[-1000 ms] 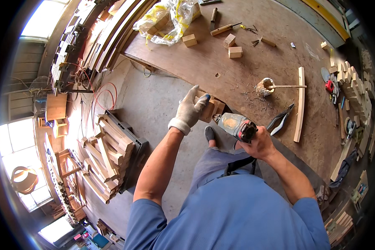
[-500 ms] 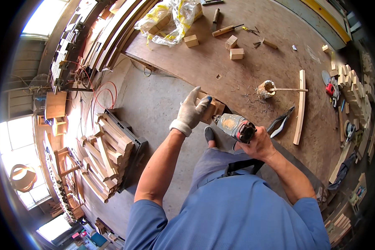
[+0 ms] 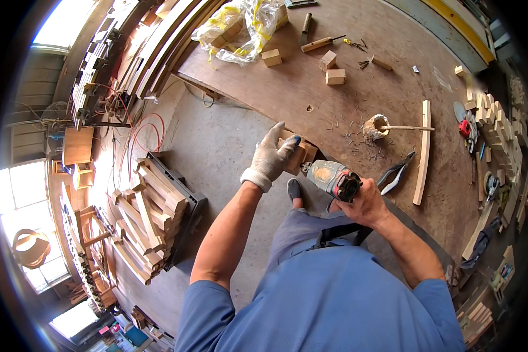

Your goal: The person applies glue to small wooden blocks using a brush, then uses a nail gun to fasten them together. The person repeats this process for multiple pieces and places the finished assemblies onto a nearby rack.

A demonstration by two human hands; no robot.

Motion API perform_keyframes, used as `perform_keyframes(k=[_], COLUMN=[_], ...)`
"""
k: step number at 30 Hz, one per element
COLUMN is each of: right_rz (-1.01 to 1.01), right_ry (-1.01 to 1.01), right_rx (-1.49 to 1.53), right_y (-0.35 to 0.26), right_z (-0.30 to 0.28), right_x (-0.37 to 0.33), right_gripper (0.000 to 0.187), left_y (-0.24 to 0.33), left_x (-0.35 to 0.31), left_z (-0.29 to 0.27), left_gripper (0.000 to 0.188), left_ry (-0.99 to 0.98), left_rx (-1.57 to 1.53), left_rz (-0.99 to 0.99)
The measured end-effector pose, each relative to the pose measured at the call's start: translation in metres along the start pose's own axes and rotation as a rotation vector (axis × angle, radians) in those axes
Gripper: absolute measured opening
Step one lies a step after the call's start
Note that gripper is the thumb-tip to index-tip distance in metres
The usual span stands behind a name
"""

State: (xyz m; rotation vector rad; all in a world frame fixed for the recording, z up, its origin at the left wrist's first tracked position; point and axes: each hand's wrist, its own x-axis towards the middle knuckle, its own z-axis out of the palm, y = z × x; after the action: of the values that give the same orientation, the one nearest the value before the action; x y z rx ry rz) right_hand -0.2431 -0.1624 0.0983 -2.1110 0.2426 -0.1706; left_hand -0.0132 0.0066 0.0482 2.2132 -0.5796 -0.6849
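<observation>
My left hand (image 3: 268,157), in a pale work glove with a dark blue patch at one fingertip, grips a wooden block (image 3: 294,163) at the table's near edge. Another piece of wood shows beside the block, partly covered by the fingers. My bare right hand (image 3: 364,205) is closed round a handheld power tool (image 3: 327,176) with a scuffed grey body, a red ring and a black end cap. Its narrow metal nose points at the block; whether they touch I cannot tell. Black-and-white-handled pincers (image 3: 396,173) lie on the table just right of the tool.
The brown table (image 3: 264,97) carries a crusted pot (image 3: 375,127) with a stick, scattered nails, a long wooden strip (image 3: 423,152), loose blocks (image 3: 335,77) and a plastic bag (image 3: 240,32). Left on the floor, a black pallet (image 3: 185,205) bears stacked wooden pieces. Stacked blocks (image 3: 498,126) stand far right.
The view has shifted very slightly. Both hands, the block and the power tool keep the same places relative to one another.
</observation>
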Motion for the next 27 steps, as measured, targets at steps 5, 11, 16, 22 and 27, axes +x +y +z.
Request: perform_keyframes(k=[5, 11, 16, 22, 27], right_rz=[0.021, 0.064, 0.048, 0.041, 0.081], right_ry=[-0.011, -0.021, 0.005, 0.027, 0.022], right_rx=[0.009, 0.006, -0.025, -0.033, 0.003], right_y=[-0.002, 0.005, 0.013, 0.01, 0.007], right_z=[-0.001, -0.006, -0.004, -0.006, -0.007], right_x=[-0.003, -0.01, -0.003, 0.004, 0.008], right_gripper=[0.019, 0.027, 0.027, 0.026, 0.027], left_y=[0.0, 0.002, 0.001, 0.004, 0.001], left_x=[0.0, 0.0, 0.0, -0.001, 0.0], left_z=[0.0, 0.0, -0.001, -0.003, -0.001], left_gripper=[0.067, 0.068, 0.072, 0.074, 0.073], left_ry=[0.012, 0.008, 0.002, -0.005, -0.002], left_rx=[0.005, -0.004, -0.027, -0.025, -0.023], left_rz=[-0.001, 0.004, 0.008, -0.004, -0.007])
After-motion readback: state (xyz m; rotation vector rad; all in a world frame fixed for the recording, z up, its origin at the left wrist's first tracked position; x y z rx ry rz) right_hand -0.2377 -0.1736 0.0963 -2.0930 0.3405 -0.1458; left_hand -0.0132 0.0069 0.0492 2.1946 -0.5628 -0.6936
